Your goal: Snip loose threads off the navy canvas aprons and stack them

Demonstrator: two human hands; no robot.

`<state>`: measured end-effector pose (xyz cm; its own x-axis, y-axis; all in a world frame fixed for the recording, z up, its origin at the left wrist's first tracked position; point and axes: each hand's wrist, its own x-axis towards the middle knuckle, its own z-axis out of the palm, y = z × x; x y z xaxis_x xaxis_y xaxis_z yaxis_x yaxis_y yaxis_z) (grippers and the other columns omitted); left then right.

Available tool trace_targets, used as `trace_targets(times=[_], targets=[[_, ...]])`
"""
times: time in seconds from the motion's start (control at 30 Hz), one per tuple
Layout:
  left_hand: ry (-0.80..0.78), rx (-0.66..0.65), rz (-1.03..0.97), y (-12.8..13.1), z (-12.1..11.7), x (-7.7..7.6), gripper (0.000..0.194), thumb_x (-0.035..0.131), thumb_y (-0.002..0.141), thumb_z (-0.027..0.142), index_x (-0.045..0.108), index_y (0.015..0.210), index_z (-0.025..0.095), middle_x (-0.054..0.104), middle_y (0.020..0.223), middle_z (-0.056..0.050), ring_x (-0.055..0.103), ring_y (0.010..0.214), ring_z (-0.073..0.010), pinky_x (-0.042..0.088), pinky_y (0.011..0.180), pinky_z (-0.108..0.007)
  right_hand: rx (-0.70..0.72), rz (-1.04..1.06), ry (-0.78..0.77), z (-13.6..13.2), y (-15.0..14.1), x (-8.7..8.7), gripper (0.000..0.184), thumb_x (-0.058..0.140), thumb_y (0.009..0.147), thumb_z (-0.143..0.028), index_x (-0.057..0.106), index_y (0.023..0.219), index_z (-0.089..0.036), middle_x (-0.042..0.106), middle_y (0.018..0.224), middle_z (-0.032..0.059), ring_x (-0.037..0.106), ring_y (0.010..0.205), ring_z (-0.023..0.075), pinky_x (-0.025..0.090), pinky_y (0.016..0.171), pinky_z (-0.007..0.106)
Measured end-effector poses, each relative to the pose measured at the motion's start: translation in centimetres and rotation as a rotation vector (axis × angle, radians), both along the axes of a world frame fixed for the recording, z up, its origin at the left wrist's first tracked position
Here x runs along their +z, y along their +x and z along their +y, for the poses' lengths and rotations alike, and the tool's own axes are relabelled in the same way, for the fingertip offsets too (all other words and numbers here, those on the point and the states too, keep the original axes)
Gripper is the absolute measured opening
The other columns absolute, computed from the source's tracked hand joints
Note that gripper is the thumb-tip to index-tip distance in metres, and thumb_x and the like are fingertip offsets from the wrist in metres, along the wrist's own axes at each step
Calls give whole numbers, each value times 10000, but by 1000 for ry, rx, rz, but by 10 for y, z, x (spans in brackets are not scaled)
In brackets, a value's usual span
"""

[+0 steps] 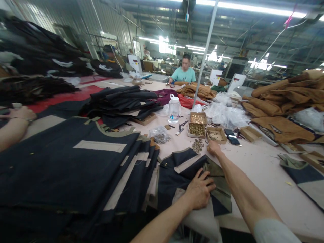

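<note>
Here's the left hand (200,189) spread over the dark cloth (170,177), while the nearer right hand (214,147) has loose metal bits (197,145) just to its left and a box (222,140) just beyond, fingertips too hidden to tell any pinch.

the flat navy cloth piece (181,179) bears a beige strip (187,163); small metal fasteners (196,129) are gold; the heaped fabric (283,92) is tan-brown.

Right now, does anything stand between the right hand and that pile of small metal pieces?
Nothing visible does: the right hand is close beside the loose small metal pieces, with the open brown cardboard box just beyond.
</note>
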<state>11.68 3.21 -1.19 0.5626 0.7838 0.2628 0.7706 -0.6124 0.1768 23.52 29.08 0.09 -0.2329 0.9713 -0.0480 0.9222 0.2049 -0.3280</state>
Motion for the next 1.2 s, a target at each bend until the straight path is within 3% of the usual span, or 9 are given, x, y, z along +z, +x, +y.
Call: trace_targets(times=[0.07, 0.17, 0.3, 0.47, 0.57, 0.67, 0.77, 0.9, 1.2], targets=[[-9, -9, 4, 0, -1, 1, 411, 522, 975, 311, 648, 1366, 300, 657, 1401, -11, 380, 1480, -287, 165, 1293, -563, 10, 28, 8, -5, 2, 14, 137, 642, 817, -143, 748, 887, -92, 762, 933, 210, 717, 906, 280, 486, 770, 288], [-41, -13, -26, 6, -1, 6, 407, 547, 955, 280, 665, 1344, 288, 661, 1400, -24, 380, 1483, -296, 157, 1293, -572, 5, 51, 40, -20, 21, 29, 220, 537, 918, -198, 731, 934, -96, 751, 965, 190, 683, 916, 253, 463, 773, 283], [-70, -16, -82, 14, 3, 7, 420, 581, 911, 216, 692, 1315, 252, 668, 1392, -58, 369, 1493, -290, 136, 1306, -554, 47, 221, 223, -76, 72, 27, 273, 449, 991, -295, 670, 961, -139, 701, 882, 102, 603, 797, 200, 432, 725, 285], [-25, -26, -134, 18, 8, 3, 379, 589, 898, 191, 721, 1252, 216, 701, 1324, -78, 417, 1462, -300, 157, 1307, -552, 210, 409, 197, -182, 128, -5, 159, 495, 982, -323, 592, 951, -200, 605, 817, 27, 543, 725, 178, 418, 680, 283], [10, -26, -134, 18, 8, 2, 352, 605, 890, 195, 729, 1219, 200, 716, 1281, -85, 446, 1439, -308, 187, 1298, -559, 256, 358, 190, -213, 142, -37, 125, 490, 971, -296, 561, 918, -207, 583, 817, 34, 533, 711, 190, 396, 665, 300], [27, -27, -119, 18, 8, 2, 354, 608, 889, 198, 726, 1222, 206, 712, 1292, -82, 456, 1433, -305, 201, 1295, -557, 279, 281, 240, -215, 142, -59, 105, 473, 963, -264, 535, 897, -211, 581, 827, 52, 536, 735, 209, 381, 673, 316], [33, -20, -109, 19, 7, 3, 359, 593, 896, 192, 722, 1230, 213, 710, 1296, -82, 455, 1435, -305, 193, 1296, -559, 322, 226, 271, -208, 137, -65, 92, 472, 950, -241, 545, 905, -208, 600, 846, 68, 557, 777, 226, 386, 705, 326], [28, -9, -120, 19, 6, 3, 368, 580, 903, 193, 714, 1246, 197, 718, 1276, -88, 448, 1436, -305, 186, 1297, -557, 345, 193, 235, -202, 131, -64, 99, 489, 932, -242, 575, 908, -199, 628, 850, 75, 578, 791, 228, 382, 709, 321], [9, -8, -130, 20, 6, 0, 389, 578, 907, 201, 701, 1275, 184, 707, 1305, -98, 420, 1453, -305, 175, 1296, -560, 152, 260, -46, -195, 126, -49, 171, 571, 836, -314, 673, 820, -177, 652, 680, 42, 545, 596, 173, 351, 586, 278]])
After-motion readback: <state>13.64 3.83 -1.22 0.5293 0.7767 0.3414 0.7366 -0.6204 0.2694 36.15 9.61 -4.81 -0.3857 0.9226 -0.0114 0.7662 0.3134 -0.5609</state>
